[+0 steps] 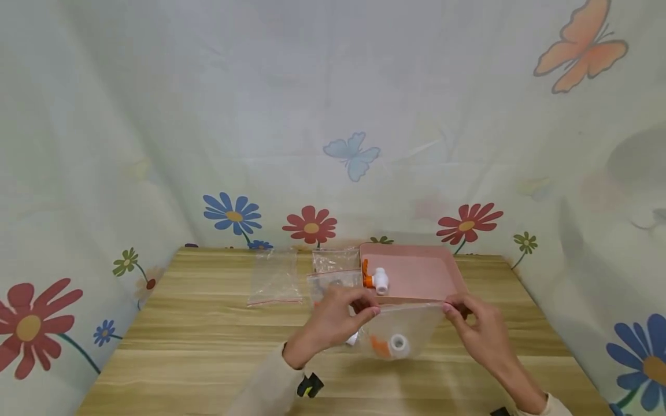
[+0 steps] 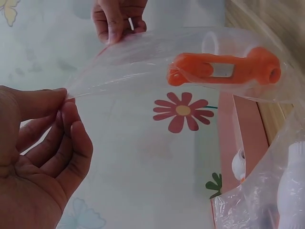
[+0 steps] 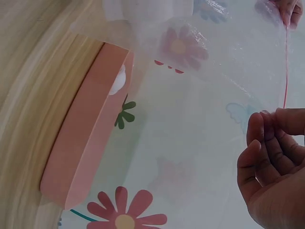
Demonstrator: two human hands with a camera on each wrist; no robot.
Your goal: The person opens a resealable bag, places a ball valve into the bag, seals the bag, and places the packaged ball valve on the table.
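A clear zip bag (image 1: 428, 325) with a red line along its mouth hangs between both hands. My left hand (image 1: 337, 319) pinches one top corner between thumb and fingers. The other top corner is pinched by my right hand (image 1: 483, 332). Inside the bag, at its bottom, lies a white valve (image 1: 399, 344) with an orange handle (image 2: 205, 68), seen through the plastic. Behind the bag, a second white valve (image 1: 381, 281) with an orange handle sits in the left part of a pink tray (image 1: 421, 271).
Left of the tray, a filled zip bag (image 1: 333, 279) lies partly hidden behind my left hand, with another clear bag (image 1: 335, 260) behind it. A flat clear bag (image 1: 274, 277) lies farther left on the wooden table (image 1: 208, 329). A flower-printed cloth (image 1: 260, 115) hangs behind.
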